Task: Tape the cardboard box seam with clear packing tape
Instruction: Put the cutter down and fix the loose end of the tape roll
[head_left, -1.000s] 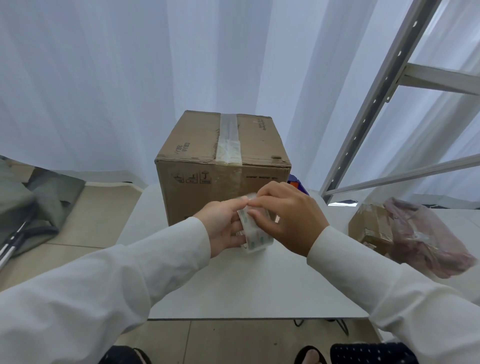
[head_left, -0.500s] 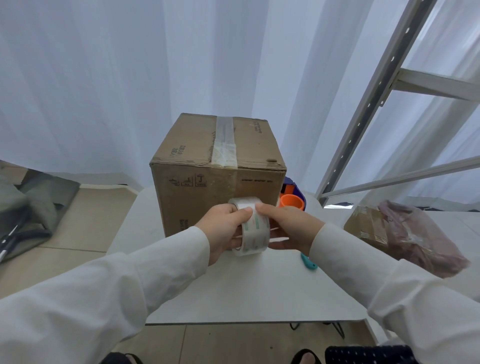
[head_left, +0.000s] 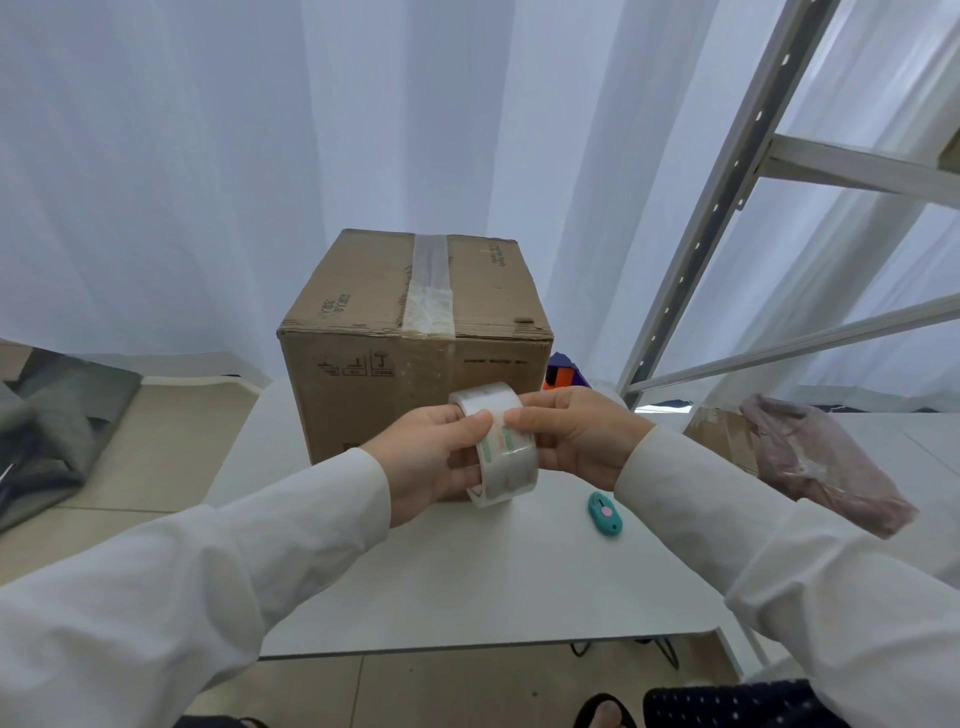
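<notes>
A brown cardboard box (head_left: 363, 291) stands upright at the far side of a white table (head_left: 467, 582). A strip of clear tape (head_left: 430, 288) runs down the middle of its top. In front of the box I hold a roll of clear packing tape (head_left: 506, 457) on edge above the table. My left hand (head_left: 431, 457) grips the roll from the left, thumb on its outer face. From the right, my right hand (head_left: 576, 436) pinches that same outer face with thumb and fingertips.
A small teal box cutter (head_left: 604, 513) lies on the table right of the roll. A purple and orange object (head_left: 563, 371) peeks out behind the box. A pink plastic-wrapped bundle (head_left: 821, 462) and a metal shelf frame (head_left: 727, 182) stand to the right.
Both hands have lifted the tape roll slightly and turned it, so its outer face shows more. My right hand has shifted right, uncovering the teal cutter on the table.
</notes>
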